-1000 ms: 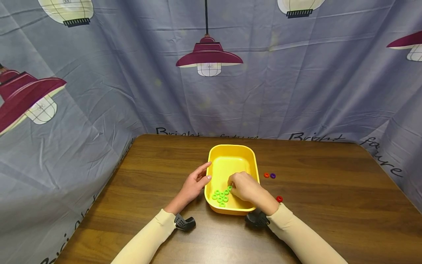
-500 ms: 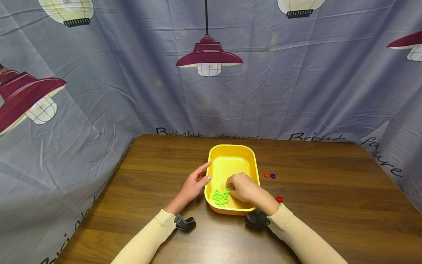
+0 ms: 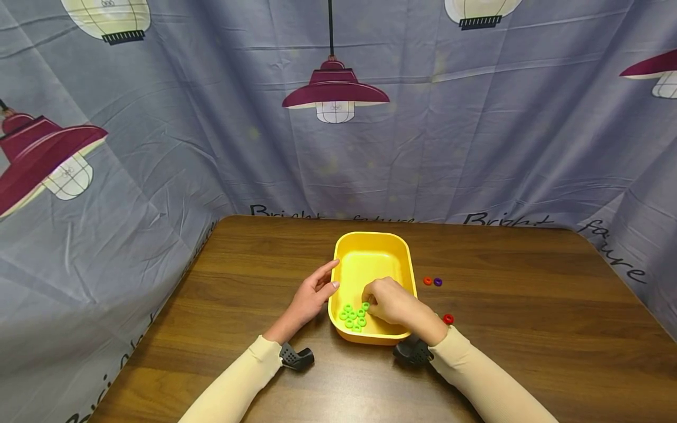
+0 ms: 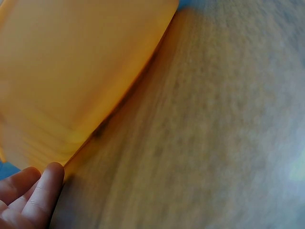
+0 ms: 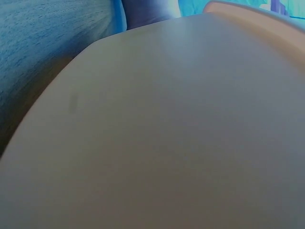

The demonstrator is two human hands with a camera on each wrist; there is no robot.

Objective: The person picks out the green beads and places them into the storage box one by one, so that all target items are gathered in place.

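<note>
A yellow tray (image 3: 370,262) with raised walls stands on the wooden table, and several green rings (image 3: 352,315) lie clustered in its near left corner. My left hand (image 3: 312,294) rests against the tray's left side, fingers relaxed and fingertips right at the rim; in the left wrist view its fingers (image 4: 45,191) touch the wall. My right hand (image 3: 390,299) reaches inside the tray with fingers curled down, pinching one green ring (image 3: 366,306) at the edge of the cluster. Its fingertips are partly hidden by the hand. The right wrist view shows mostly blurred tray wall (image 5: 157,119).
To the right of the tray lie an orange ring (image 3: 427,281) and a purple ring (image 3: 438,282) side by side. A red ring (image 3: 448,319) sits close beside the right forearm. A patterned curtain (image 3: 423,147) surrounds the table (image 3: 529,294).
My right hand has shifted slightly left and toward me, bringing its green ring against the others; the cluster has rearranged a little. During the last half second hardly anything has moved. The left hand stays still.
</note>
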